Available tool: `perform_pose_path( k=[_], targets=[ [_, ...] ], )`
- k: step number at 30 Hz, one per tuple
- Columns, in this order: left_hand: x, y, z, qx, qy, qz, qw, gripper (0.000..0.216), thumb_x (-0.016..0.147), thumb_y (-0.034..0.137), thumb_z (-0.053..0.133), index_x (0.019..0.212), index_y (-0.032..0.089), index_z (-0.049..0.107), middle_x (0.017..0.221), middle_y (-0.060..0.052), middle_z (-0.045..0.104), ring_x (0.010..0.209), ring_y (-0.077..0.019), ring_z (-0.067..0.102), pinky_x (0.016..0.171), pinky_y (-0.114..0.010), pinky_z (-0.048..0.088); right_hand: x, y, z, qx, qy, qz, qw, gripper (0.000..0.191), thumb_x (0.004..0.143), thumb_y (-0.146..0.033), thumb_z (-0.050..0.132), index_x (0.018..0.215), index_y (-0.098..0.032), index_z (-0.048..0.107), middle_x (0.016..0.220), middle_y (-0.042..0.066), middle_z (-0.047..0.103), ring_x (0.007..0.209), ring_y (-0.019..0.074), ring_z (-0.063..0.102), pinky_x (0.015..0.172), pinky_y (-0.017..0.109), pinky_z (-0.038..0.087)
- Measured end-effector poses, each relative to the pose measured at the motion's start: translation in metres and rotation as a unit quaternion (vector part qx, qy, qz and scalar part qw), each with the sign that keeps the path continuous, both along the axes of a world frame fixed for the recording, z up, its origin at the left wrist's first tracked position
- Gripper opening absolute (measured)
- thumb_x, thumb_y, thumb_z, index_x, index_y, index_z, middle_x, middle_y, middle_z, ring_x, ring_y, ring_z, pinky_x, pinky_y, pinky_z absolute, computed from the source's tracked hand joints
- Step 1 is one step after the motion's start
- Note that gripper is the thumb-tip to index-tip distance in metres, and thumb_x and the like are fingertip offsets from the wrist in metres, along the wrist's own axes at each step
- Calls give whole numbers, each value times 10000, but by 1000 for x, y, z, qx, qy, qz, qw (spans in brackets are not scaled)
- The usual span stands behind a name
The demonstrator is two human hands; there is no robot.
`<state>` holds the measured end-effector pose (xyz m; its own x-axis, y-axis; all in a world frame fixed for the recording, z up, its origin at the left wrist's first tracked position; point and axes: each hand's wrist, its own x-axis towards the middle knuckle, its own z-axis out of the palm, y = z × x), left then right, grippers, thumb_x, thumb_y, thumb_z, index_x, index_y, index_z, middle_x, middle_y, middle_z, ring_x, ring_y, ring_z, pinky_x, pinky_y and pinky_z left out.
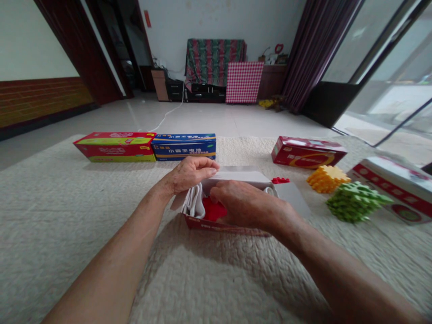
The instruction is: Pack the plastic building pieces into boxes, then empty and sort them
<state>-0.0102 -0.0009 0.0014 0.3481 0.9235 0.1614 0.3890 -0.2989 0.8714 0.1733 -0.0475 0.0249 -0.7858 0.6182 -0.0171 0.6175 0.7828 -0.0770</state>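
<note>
An opened red cardboard box (229,228) sits in front of me with its pale flaps folded out. My right hand (241,204) reaches down into it, fingers curled round red pieces (212,209); its fingertips are partly hidden. White folded cloth (195,202) stands upright at the box's left end, and a bit of white shows at the right end. Over the back left corner is my left hand (193,174), fingers stretched out, near the rear flap and holding nothing visible. A red notched piece (281,180) lies just behind the right flap.
Yellow notched pieces (327,178) and green ones (356,201) are piled at the right, beside a white-and-red box (398,189). Another red box (308,152) stands behind them. At the back left, a red-and-green box (116,147) adjoins a blue box (184,147). All rest on a quilted cover (84,216).
</note>
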Motion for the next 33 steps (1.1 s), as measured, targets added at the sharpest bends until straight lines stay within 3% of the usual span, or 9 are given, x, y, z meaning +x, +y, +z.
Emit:
perform_pose_path(
  k=[10,19,26,33],
  targets=[
    [0,0,0,-2,3,-2,1000,306,776,356,644,981,141,720,991,-74,728,908,-194,654,888,-359,495,-3,3,2,-12,7,14,1000,93,810,-235,626,853,-169,675,824,45,718,667,129,611,566,257,366],
    [0,1,-2,5,9,-3,1000,299,780,345,638,987,145,719,999,-70,730,930,-194,656,897,-342,491,-3,5,-4,5,11,31,999,132,792,-214,634,902,-160,684,919,73,723,797,165,643,696,273,458],
    [1,0,-1,10,11,-2,1000,283,779,339,634,975,155,722,994,-65,732,925,-195,658,886,-339,494,-4,4,-2,0,7,35,999,130,804,-165,602,902,-152,686,944,90,725,828,175,651,728,278,470],
    [1,-1,-1,-2,6,5,1000,287,760,342,648,958,148,723,974,-69,733,909,-198,658,871,-343,498,-3,5,-8,32,8,50,998,154,820,-228,616,915,-128,683,948,101,724,816,184,653,727,292,475]
  ],
)
